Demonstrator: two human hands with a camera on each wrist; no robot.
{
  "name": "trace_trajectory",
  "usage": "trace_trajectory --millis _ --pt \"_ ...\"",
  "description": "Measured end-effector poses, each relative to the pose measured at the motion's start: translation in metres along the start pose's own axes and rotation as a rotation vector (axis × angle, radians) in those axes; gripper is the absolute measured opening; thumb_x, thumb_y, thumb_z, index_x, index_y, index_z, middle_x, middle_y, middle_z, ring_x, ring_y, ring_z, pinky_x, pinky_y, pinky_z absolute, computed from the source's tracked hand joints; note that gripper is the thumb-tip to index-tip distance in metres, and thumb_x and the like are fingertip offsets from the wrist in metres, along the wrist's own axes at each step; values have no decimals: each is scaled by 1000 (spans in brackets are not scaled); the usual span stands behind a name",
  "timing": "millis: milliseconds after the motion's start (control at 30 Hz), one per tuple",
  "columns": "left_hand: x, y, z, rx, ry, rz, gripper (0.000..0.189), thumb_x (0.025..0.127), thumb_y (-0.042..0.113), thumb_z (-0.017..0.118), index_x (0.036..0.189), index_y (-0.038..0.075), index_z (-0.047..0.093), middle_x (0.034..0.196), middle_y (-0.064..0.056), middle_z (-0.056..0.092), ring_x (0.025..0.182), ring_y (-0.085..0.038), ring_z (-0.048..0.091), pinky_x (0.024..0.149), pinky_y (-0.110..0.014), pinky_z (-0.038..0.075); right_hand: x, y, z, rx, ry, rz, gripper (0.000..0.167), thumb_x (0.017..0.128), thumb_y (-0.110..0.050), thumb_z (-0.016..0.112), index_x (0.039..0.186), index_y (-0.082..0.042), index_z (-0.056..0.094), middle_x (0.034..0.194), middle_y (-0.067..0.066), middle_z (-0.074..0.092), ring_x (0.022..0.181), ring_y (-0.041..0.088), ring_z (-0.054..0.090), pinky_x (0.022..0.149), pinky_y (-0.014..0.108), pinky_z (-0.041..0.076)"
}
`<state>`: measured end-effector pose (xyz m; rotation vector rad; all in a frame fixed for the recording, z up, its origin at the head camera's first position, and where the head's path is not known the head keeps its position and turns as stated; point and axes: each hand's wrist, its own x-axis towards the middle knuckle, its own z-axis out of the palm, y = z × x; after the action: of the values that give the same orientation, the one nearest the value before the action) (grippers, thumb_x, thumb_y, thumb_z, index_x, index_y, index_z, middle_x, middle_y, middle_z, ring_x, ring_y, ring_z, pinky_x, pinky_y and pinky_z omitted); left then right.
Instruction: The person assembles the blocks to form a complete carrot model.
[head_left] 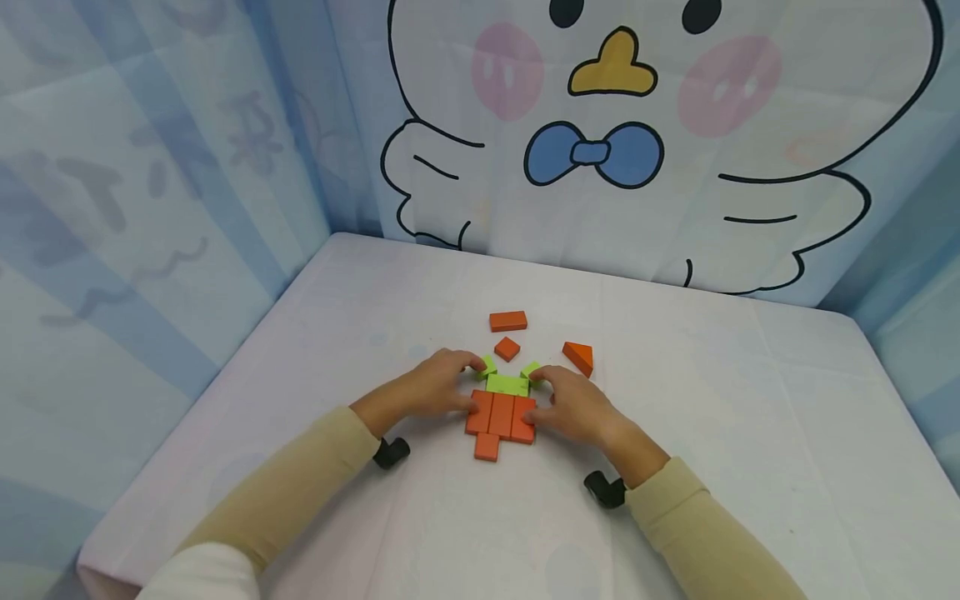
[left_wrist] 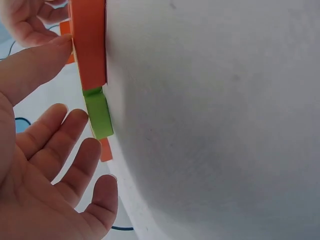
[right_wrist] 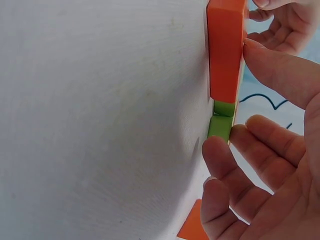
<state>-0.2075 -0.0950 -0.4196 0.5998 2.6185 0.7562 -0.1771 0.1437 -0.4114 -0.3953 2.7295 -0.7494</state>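
Note:
Three orange blocks [head_left: 501,415] lie side by side, with a small orange block [head_left: 486,447] against their near edge. A green rectangular block [head_left: 507,384] sits along their far edge, flanked by a left small green block [head_left: 489,365] and a right small green block [head_left: 529,371]. My left hand [head_left: 438,383] has its thumb on the left orange block [left_wrist: 91,45] and its fingertips right at the left green block [left_wrist: 99,114]. My right hand [head_left: 576,404] mirrors it, thumb on the right orange block [right_wrist: 226,50], fingertips at the right green block [right_wrist: 220,128].
Beyond the arrangement lie an orange rectangular block [head_left: 508,321] and a small orange block [head_left: 507,348] turned cornerwise. An orange triangular block [head_left: 579,357] is just past the right hand. A white cloth covers the table [head_left: 750,433]; printed curtains [head_left: 600,217] stand behind it.

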Motion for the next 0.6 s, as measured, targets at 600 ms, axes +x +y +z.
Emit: trace_trajectory --millis 600 --pt "2 -2 -8 -45 -83 -22 54 91 13 75 141 13 53 140 -3 53 127 -24 49 106 -41 42 0 0 0 -8 -4 -9 60 88 -30 79 138 -5 56 135 11 58 112 28 58 98 48 48"
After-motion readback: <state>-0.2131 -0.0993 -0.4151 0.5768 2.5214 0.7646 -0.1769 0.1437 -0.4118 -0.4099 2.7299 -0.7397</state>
